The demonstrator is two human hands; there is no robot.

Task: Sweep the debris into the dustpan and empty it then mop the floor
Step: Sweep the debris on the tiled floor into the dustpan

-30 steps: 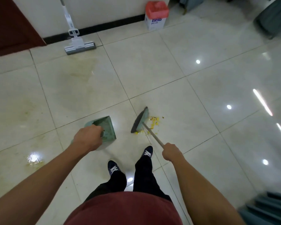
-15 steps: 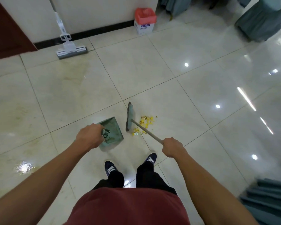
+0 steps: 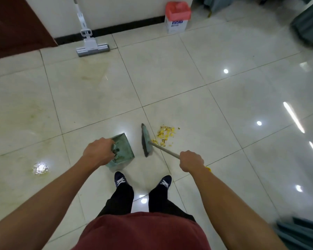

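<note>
Debris (image 3: 165,135) lies beyond the broom (image 3: 146,140) held by right hand (image 3: 191,161); left hand (image 3: 98,152) grips dustpan (image 3: 124,147).

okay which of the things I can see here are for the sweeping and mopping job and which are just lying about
For the job: broom in right hand; dustpan in left hand; yellow debris; mop by the wall; red-topped bin.

Just there: teal covered furniture; dark door.

Single head-worn view, wide-angle, looking steeply down, floor (image 3: 170,78) near below
</note>
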